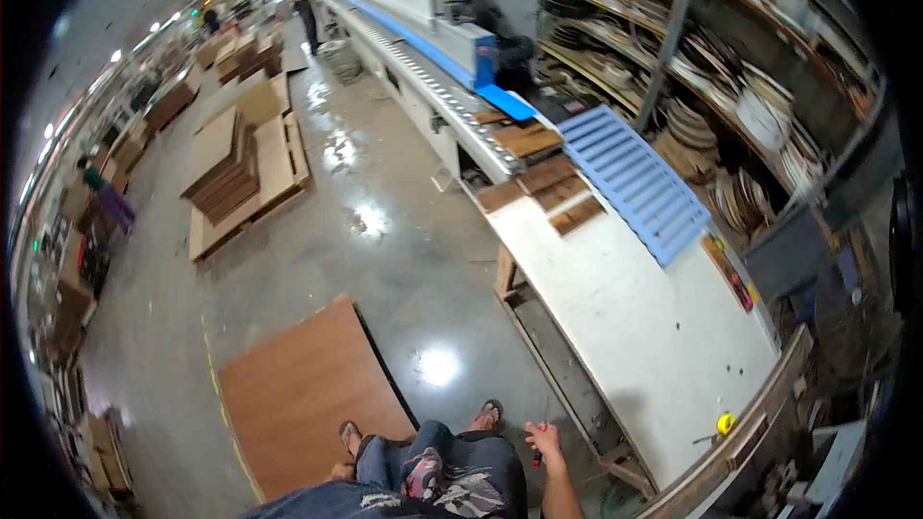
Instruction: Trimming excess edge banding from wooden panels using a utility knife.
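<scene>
My right hand point(548, 438) hangs beside the near side of the white-topped table, its fingers closed around a small hand tool with a red and black handle point(536, 461). The tool's exact kind is too small to make out. Low by my left knee is my left hand point(341, 472), mostly hidden behind my leg and clothing. It lies over or against a brown wood-grain panel point(308, 380), and its fingers do not show well enough to tell their state. The panel lies low at my feet, one dark edge facing right.
The white table point(615, 317) holds dark wood strips point(548, 183), a blue slatted rack point(635, 183) and a yellow tape measure point(726, 423). A long roller machine point(413, 67) runs beyond it. Stacked boards point(226, 163) sit on a pallet at left; laden shelves point(663, 67) stand right. People are far off.
</scene>
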The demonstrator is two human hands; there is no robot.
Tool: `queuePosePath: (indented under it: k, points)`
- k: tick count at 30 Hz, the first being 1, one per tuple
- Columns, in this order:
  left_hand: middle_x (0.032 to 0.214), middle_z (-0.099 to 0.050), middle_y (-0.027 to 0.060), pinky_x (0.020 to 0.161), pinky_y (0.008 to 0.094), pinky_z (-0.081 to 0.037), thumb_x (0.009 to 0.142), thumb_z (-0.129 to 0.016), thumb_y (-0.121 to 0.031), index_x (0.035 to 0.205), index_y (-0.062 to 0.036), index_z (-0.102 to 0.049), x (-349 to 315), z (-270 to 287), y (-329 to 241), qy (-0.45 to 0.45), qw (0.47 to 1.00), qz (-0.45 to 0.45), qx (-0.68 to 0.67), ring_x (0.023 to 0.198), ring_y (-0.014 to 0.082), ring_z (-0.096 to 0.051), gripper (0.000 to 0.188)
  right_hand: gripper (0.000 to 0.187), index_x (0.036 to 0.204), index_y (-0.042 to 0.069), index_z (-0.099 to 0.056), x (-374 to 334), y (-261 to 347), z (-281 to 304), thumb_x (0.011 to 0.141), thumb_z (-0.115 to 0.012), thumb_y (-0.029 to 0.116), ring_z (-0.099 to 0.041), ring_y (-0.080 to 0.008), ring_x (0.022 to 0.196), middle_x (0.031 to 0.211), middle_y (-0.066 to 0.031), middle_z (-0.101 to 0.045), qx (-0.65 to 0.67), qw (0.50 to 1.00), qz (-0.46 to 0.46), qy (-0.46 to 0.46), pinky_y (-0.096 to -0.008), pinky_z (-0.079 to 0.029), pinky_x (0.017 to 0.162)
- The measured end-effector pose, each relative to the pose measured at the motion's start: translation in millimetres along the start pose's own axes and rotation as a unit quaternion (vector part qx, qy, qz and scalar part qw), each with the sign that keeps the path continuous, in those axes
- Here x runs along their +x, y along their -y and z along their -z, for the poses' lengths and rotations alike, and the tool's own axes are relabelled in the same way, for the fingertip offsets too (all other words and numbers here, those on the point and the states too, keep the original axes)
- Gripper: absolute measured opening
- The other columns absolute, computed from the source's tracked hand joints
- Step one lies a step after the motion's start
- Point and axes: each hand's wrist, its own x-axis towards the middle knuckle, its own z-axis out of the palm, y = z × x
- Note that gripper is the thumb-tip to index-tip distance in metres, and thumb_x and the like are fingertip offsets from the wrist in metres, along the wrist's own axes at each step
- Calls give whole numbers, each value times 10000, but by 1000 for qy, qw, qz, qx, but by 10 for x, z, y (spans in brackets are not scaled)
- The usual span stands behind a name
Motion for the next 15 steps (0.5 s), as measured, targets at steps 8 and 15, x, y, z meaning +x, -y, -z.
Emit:
queuePosePath:
  k: [8,15]
  points:
    - [971,-683,113,766,310,-510,923,-639,-248,1145,50,-639,1412,1226,-3142,-122,984,-121,-54,859,185,-628,372,304,794,146,-481,-540,-204,739,864,-765,228,-658,-144,611,727,1,-614,153,980,13,-127,-285,-441,478]
    - [1275,-578,226,1055,452,-421,866,-683,-233,1288,-72,-594,1856,1203,-6307,-172,853,-473,139,1208,412,-522,461,336,764,145,-454,-504,1065,764,889,-752,235,-659,-148,630,734,3,-599,167,975,107,-102,-266,-441,487]
